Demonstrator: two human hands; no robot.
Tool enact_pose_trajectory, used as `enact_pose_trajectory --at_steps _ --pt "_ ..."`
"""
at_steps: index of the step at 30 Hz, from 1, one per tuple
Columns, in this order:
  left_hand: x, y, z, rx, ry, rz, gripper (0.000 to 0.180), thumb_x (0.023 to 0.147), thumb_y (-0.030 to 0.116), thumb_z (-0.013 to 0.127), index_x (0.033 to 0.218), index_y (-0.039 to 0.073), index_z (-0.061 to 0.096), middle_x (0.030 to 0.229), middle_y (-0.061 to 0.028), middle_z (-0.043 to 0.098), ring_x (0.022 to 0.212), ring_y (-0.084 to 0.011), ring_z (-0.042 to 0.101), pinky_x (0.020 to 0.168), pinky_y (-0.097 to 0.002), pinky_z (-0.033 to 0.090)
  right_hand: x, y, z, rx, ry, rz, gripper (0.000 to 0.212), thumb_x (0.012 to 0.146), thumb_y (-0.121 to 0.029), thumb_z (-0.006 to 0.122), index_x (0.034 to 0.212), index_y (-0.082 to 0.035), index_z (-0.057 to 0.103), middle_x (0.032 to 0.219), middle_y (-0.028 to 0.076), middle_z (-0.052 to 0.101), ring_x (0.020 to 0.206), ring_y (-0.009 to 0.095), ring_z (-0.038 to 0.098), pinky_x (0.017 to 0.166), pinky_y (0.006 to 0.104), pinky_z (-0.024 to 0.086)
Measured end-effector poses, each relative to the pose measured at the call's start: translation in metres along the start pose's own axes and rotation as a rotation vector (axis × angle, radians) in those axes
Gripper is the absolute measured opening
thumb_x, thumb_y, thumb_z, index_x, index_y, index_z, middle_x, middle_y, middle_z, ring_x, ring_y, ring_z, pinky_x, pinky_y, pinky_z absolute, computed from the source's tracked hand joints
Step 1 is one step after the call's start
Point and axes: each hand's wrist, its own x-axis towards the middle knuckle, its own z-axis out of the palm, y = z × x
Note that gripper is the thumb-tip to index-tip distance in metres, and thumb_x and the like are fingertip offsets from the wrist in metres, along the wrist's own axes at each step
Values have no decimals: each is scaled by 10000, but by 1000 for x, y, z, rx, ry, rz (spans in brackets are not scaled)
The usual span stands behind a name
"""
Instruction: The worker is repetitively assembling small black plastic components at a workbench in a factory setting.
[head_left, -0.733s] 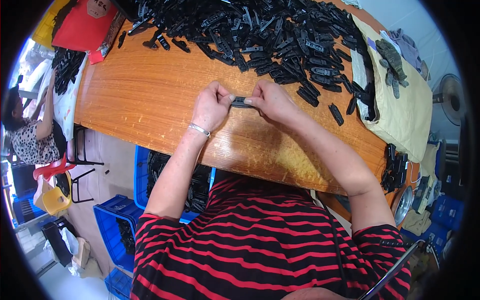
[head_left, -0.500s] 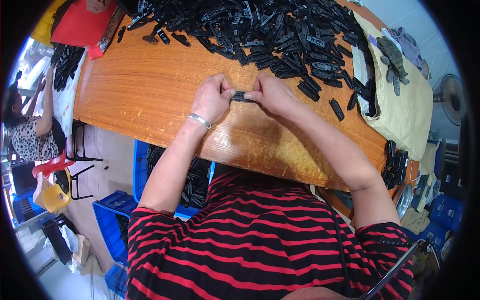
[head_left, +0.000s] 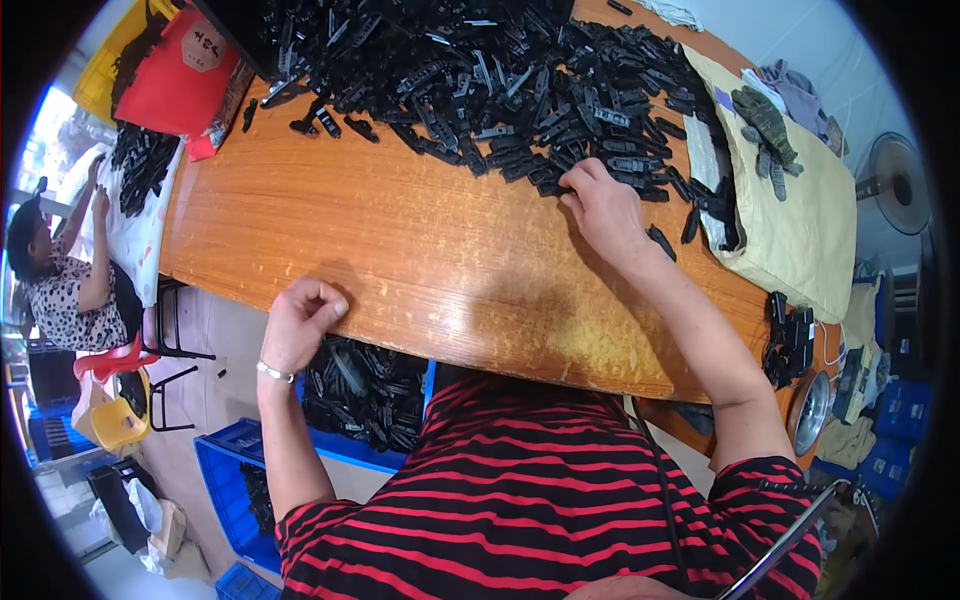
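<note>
Black plastic parts (head_left: 480, 110) heaped along far side of table (head_left: 400, 230); right hand (head_left: 608, 212) at heap's near edge.
Heap too dense to count. Nearest parts lie right at that hand's bent fingertips; cannot tell if one is pinched. Left hand (head_left: 298, 325) at table's near edge, fingers curled, thumb by forefinger, contact unclear. One cream sack (head_left: 800, 225), one patterned glove (head_left: 765, 135) on it, bounds heap's right; one red bag (head_left: 175, 95) left; two blue bins (head_left: 222, 490) holding parts below.

Upper right of centre, the right hand (head_left: 606, 208) is at the heap of black parts (head_left: 480, 90); centre left, the left hand (head_left: 302, 322) curls over the counter (head_left: 400, 240).
</note>
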Motion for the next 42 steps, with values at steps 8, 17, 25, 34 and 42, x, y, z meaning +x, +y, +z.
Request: enact_pose_trajectory --at_steps 8,17,25,34,42 --pt "110 59 89 470 458 641 189 773 84 690 962 93 683 958 -89 632 926 -284 594 809 -385 495 -3 1 18 -170 -66 -109 78 796 -82 652 857 -53 614 976 103 560 742 320 626 620 410 517" --pt "173 73 109 760 417 835 152 736 48 692 875 80 640 956 -70 590 931 -282 551 781 -377 495 -6 -42 50 83 -207 -268 56 844 -126 611 876 -90 582 906 78 570 685 304 621 575 398 514" --pt "149 86 102 694 171 747 187 721 51 706 887 89 628 861 -88 634 894 -316 587 789 -389 504 4 -48 51 207 -202 -203 131 854 -176 635 947 -91 597 957 78 594 774 309 632 607 398 523" --pt "114 86 102 -299 -228 257 179 876 158 714 915 6 629 771 24 625 709 -36 556 626 -204 470 17 -43 30 523 -106 -90 115 900 -117 639 976 -30 636 737 52 630 618 196 629 553 300 507" --pt "93 58 118 -371 -149 121 146 868 133 713 877 10 636 726 12 615 647 -44 537 588 -207 455 7 -51 38 880 -453 522 160 958 -138 585 928 18 605 655 39 614 478 81 559 435 231 454"
